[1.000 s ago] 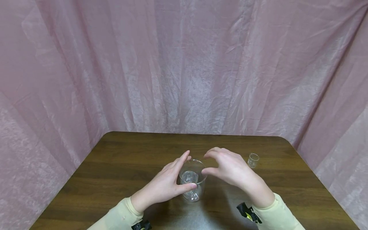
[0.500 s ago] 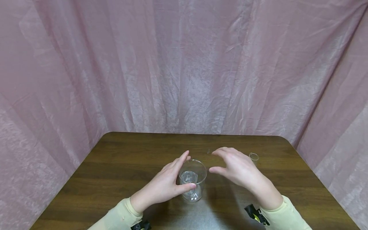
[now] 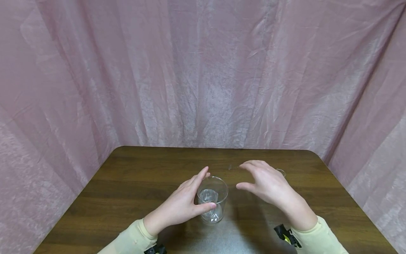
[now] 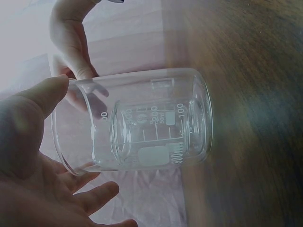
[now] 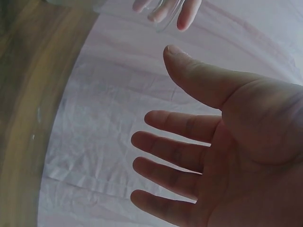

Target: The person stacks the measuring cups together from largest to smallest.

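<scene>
A clear glass beaker [image 3: 222, 192] with white graduations stands upright on the brown wooden table. A smaller glass beaker [image 3: 208, 196] sits inside it, its 50 ml print showing in the left wrist view. My left hand [image 3: 182, 206] holds the large beaker near its rim, thumb across the front and fingers on the far left side. To the right, my right hand [image 3: 268, 181] hovers above the table, thumb apart from the spread fingers, its palm bare in the right wrist view. Behind it, a tiny glass [image 3: 281, 171] shows only part of its rim.
The wooden table [image 3: 152, 169] has rounded far corners. A small, faint transparent thing [image 3: 229, 167] lies beyond the large beaker, too indistinct to name. Pink curtains [image 3: 203, 88] hang behind the table and along both sides.
My right hand has drawn away from the large beaker toward the right and now covers most of the tiny glass. My left hand and the beakers have stayed in place.
</scene>
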The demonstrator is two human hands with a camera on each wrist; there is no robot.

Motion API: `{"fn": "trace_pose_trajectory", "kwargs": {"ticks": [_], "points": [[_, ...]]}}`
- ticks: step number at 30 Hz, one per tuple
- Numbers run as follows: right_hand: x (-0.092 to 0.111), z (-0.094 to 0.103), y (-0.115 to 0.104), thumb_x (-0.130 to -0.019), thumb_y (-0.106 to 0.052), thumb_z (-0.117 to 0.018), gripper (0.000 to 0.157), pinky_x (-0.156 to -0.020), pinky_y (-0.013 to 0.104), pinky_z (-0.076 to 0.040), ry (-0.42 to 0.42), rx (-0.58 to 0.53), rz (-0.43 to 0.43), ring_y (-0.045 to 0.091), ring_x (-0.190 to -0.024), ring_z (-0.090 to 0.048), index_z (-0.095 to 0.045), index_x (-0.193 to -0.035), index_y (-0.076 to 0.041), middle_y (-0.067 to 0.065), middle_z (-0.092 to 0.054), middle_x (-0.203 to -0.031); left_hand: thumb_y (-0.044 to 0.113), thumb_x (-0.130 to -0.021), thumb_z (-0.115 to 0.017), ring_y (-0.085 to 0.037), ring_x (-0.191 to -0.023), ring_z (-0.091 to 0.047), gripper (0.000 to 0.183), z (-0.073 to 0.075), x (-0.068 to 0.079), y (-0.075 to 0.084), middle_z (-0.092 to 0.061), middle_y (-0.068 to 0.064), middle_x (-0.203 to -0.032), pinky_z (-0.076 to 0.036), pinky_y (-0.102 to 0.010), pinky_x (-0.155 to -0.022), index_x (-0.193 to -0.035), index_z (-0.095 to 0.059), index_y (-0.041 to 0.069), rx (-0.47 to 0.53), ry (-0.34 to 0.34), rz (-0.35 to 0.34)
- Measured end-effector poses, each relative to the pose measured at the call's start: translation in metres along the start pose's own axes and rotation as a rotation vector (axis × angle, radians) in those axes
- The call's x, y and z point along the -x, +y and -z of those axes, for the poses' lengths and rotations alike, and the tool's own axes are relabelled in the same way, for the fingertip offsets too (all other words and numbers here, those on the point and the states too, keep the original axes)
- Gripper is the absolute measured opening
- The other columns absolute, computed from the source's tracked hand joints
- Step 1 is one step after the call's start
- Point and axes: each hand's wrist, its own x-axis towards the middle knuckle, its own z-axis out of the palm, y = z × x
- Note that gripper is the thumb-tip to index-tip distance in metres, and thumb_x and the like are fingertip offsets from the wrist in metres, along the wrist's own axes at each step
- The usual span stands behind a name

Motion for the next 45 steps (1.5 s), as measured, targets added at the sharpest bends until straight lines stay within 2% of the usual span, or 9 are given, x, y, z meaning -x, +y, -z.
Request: {"fn": "trace_pose_trajectory", "kwargs": {"ticks": [4,11,29,39,41,45], "points": [[0.0,0.002,0.005,-0.093,-0.048,-0.089,0.064,-0.096,0.07,-0.055,-0.019,0.01,-0.033,0.038,-0.139,-0.06,-0.073,-0.142,-0.011,0.011,-0.068,-0.148,0.056,-0.099,-0.081,-0.035,-0.154,-0.046,0.109,0.0,0.0,0.0,-0.047,-0.001,-0.171,-0.035,-0.065,-0.124,-0.179,-0.016,0.023,-0.001,0.001,-0.002],[-0.002,0.004,0.015,-0.093,-0.045,-0.089,0.067,-0.108,0.064,-0.051,-0.038,-0.012,-0.044,0.041,-0.143,-0.057,-0.071,-0.144,-0.007,0.015,-0.066,-0.151,0.056,-0.098,-0.081,-0.036,-0.154,-0.046,0.109,-0.001,0.0,0.0,-0.047,-0.001,-0.171,-0.034,-0.065,-0.124,-0.179,-0.016,0.023,-0.003,0.003,0.003],[0.0,0.017,0.039,-0.092,-0.05,-0.088,0.077,-0.102,0.072,-0.05,-0.122,-0.008,-0.135,0.048,-0.143,-0.053,-0.065,-0.151,-0.006,0.02,-0.062,-0.153,0.057,-0.098,-0.081,-0.036,-0.154,-0.046,0.109,-0.001,0.0,-0.001,-0.047,-0.001,-0.17,-0.034,-0.065,-0.124,-0.179,-0.016,0.022,-0.009,0.0,0.004],[0.001,0.021,0.054,-0.092,-0.05,-0.087,0.077,-0.1,0.073,-0.05,-0.171,-0.006,-0.192,0.051,-0.141,-0.053,-0.065,-0.151,-0.006,0.024,-0.06,-0.153,0.057,-0.099,-0.081,-0.036,-0.154,-0.045,0.109,-0.001,0.0,0.0,-0.047,-0.002,-0.17,-0.033,-0.065,-0.125,-0.179,-0.017,0.021,-0.006,-0.005,0.008],[0.001,0.022,0.057,-0.091,-0.05,-0.087,0.078,-0.099,0.073,-0.051,-0.175,-0.004,-0.2,0.051,-0.14,-0.054,-0.065,-0.151,-0.005,0.024,-0.061,-0.152,0.057,-0.099,-0.081,-0.036,-0.154,-0.045,0.109,-0.001,0.0,0.0,-0.047,-0.002,-0.171,-0.033,-0.065,-0.125,-0.179,-0.017,0.021,-0.006,-0.006,0.01],[0.0,0.024,0.064,-0.091,-0.05,-0.088,0.079,-0.092,0.067,-0.055,-0.187,-0.007,-0.214,0.042,-0.123,-0.065,-0.064,-0.15,-0.003,0.02,-0.066,-0.14,0.057,-0.099,-0.081,-0.036,-0.155,-0.045,0.109,-0.001,0.0,0.0,-0.047,-0.002,-0.171,-0.033,-0.065,-0.125,-0.179,-0.017,0.02,-0.006,-0.006,0.01]]}}
